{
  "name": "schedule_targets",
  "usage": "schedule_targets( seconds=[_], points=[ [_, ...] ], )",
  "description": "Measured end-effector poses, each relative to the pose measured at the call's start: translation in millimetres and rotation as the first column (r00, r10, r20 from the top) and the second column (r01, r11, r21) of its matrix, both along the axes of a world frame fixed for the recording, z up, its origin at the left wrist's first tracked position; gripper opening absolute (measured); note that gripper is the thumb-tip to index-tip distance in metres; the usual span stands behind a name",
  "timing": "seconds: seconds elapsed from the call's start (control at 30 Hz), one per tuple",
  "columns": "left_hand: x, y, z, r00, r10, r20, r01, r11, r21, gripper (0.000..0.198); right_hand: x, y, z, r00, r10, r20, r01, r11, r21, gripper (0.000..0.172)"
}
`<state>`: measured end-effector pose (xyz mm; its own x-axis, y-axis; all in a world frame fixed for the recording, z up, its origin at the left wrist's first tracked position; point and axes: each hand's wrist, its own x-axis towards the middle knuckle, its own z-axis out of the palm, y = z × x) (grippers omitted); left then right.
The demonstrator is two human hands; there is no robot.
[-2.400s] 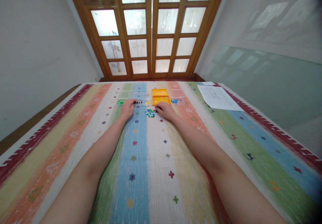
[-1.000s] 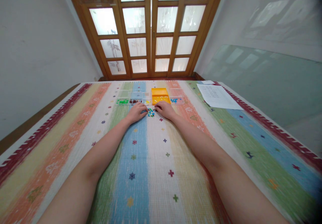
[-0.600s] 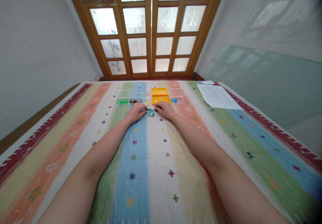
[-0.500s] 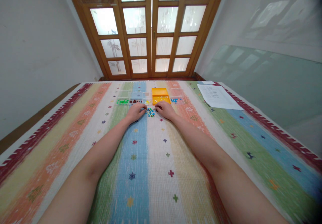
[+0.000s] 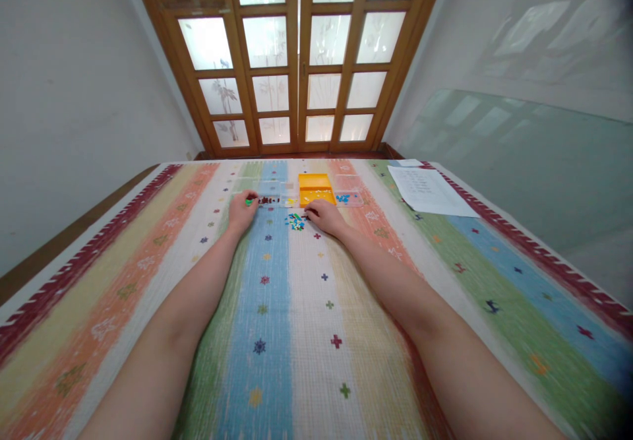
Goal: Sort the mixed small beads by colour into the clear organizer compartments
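My left hand [image 5: 241, 212] is over the clear box of small green pieces [image 5: 248, 202], covering most of them. Its fingers are curled together; whether a piece is between them I cannot make out. My right hand [image 5: 324, 216] rests on the cloth at the right edge of a loose pile of small mixed pieces [image 5: 297, 222], blue, green, white and yellow. Thumb and fingertips come together there, and what they hold, if anything, is too small to name. Just beyond this hand stands an open orange box [image 5: 315, 181] with small pale pieces in its front half.
Dark brown pieces [image 5: 270, 200], yellow pieces [image 5: 291, 201] and blue pieces [image 5: 343, 198] lie in clear open boxes in the same row. A printed sheet of paper [image 5: 430, 191] is at the right. A striped cloth [image 5: 316, 361] covers the table; a glazed wooden door [image 5: 299, 70] stands behind.
My left hand has moved left and slightly away from me, from the mixed pile to the box of green pieces. My right hand has stayed beside the pile.
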<state>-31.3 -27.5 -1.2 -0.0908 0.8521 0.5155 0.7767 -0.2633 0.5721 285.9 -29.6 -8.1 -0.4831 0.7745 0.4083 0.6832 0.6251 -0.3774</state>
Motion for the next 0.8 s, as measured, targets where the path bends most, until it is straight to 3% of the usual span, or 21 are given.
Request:
schedule_targets(
  seconds=[0.17,0.3,0.67,0.8],
  points=[
    [-24,5,-0.5,0.969,0.24,0.06,-0.239,0.971,-0.018,0.022,-1,0,-0.2,1.0,-0.013,0.008,0.013,1.0,-0.015,0.017],
    [-34,7,-3.6,0.928,0.362,0.094,-0.357,0.932,-0.065,0.024,0,0,-0.1,1.0,-0.011,0.004,0.011,1.0,-0.019,0.017],
    [-24,-1,6.4,0.937,0.326,0.124,-0.317,0.944,-0.09,0.024,1,2,-1.9,0.999,0.02,-0.028,-0.021,1.0,-0.014,0.016],
    [-23,1,2.7,0.949,0.31,0.066,-0.305,0.949,-0.076,0.024,3,4,-3.9,0.996,0.079,-0.046,-0.08,0.996,-0.026,0.019]
  ],
)
